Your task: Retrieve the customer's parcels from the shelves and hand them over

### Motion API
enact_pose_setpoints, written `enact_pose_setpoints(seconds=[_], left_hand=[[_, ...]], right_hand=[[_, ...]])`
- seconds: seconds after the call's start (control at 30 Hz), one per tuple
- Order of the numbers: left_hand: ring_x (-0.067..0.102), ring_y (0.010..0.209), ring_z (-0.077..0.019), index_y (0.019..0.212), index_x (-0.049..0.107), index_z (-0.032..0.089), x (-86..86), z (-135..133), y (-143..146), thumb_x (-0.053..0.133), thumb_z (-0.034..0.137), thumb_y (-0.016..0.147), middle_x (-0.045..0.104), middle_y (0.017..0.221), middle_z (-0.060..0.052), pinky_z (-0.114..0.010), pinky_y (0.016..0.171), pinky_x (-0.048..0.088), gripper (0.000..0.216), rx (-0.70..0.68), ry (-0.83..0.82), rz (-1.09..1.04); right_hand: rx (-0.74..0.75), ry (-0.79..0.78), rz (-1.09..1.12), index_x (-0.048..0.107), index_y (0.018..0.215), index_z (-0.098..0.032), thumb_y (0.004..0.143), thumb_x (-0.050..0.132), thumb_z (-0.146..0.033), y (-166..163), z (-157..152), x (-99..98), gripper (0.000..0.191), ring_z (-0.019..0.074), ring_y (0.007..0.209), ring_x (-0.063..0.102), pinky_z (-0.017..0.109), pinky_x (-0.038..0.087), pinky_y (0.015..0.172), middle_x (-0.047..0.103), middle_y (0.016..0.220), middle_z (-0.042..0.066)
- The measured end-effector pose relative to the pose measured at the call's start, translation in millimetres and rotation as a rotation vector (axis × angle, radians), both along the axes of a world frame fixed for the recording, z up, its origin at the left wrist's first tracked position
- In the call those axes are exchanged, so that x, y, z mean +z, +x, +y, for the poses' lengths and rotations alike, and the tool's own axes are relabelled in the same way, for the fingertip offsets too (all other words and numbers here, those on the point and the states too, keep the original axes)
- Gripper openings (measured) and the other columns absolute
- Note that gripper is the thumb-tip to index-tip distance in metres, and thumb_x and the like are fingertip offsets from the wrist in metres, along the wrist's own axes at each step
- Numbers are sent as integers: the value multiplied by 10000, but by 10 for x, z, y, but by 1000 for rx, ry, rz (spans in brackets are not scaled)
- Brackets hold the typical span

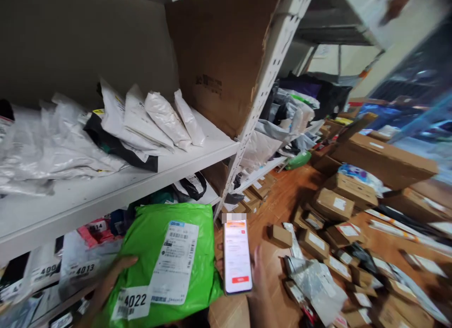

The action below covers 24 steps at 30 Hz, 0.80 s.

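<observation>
My left hand (111,281) grips the left edge of a bright green plastic mail bag (148,243). The bag carries a white shipping label and a sticker reading 4022. My right hand (259,283) holds a smartphone (237,256) upright beside the bag, its lit screen showing a white page with a red button. Both are held low, in front of the lower shelf.
A white metal shelf (169,170) on the left carries several white and grey parcel bags (141,118) and a large cardboard box (222,55). Numbered parcels fill the shelf below. Many small cardboard boxes (332,205) and bags cover the wooden floor to the right.
</observation>
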<state>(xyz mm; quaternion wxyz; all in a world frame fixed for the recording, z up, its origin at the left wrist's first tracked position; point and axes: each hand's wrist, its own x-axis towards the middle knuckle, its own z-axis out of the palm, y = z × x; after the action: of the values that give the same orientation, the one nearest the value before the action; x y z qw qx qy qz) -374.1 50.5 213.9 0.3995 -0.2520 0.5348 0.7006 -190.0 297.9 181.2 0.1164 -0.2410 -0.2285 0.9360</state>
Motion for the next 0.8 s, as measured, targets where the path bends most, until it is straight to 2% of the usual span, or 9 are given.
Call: enact_pose_setpoints(seconds=[0.1, 0.2, 0.27, 0.33, 0.43, 0.53, 0.67, 0.8], left_hand=[[727, 877, -366, 1216, 663, 143, 152, 152, 137, 709, 200, 664, 776, 914, -94, -501, 803, 612, 557, -167, 152, -232], [716, 924, -384, 1237, 657, 138, 206, 169, 312, 685, 241, 691, 767, 984, -117, -537, 857, 589, 556, -339, 338, -216], [709, 944, -394, 1223, 667, 152, 194, 124, 430, 714, 234, 659, 766, 998, -113, -548, 872, 580, 571, -443, 410, -207], [706, 945, -400, 1205, 677, 176, 174, 70, 546, 737, 220, 603, 768, 998, -97, -550, 864, 582, 606, -511, 419, -247], [707, 934, -398, 1211, 672, 186, 199, 2, 746, 735, 223, 598, 771, 978, -90, -554, 845, 585, 617, -619, 402, -237], [711, 926, -394, 1208, 673, 175, 284, -51, 972, 717, 215, 630, 775, 923, -102, -551, 836, 586, 581, -773, 402, -165], [716, 901, -388, 1179, 690, 163, 321, -63, 1253, 726, 201, 609, 774, 904, -109, -535, 820, 594, 573, -941, 426, -102], [720, 870, -382, 1188, 681, 190, 350, -4, 1600, 730, 270, 618, 775, 933, -89, -533, 778, 605, 578, -998, 401, -220]], right_hand=[[-188, 46, -153, 757, 921, -126, 527, 750, -785, 650, -371, 239, 767, 294, 689, 733, 388, 592, 637, 765, 834, 172], [-469, 14, -243, 749, 975, -170, 577, 825, -640, 1151, -929, 380, 621, 277, 712, 736, 394, 603, 664, 774, 891, 135], [-626, -17, -248, 745, 982, -189, 564, 872, -554, 1373, -1360, 451, 569, 285, 793, 742, 425, 609, 755, 773, 946, 122], [-758, -3, -238, 732, 1026, -192, 556, 894, -507, 1520, -1795, 537, 588, 308, 911, 732, 455, 595, 841, 761, 1026, 130], [-931, 96, -217, 655, 1208, -227, 584, 902, -391, 1657, -2375, 699, 691, 326, 1025, 702, 469, 572, 895, 735, 1126, 134], [-1008, 196, -191, 546, 1333, -248, 561, 895, -255, 1761, -2796, 843, 848, 346, 1071, 681, 498, 552, 918, 705, 1190, 156], [-1144, 271, -204, 429, 1402, -254, 533, 898, -198, 1906, -3121, 940, 989, 332, 1063, 684, 507, 548, 925, 696, 1208, 152], [-1244, 297, -227, 301, 1467, -276, 539, 902, -183, 2131, -3295, 968, 1110, 336, 1059, 684, 502, 565, 894, 693, 1215, 142]])
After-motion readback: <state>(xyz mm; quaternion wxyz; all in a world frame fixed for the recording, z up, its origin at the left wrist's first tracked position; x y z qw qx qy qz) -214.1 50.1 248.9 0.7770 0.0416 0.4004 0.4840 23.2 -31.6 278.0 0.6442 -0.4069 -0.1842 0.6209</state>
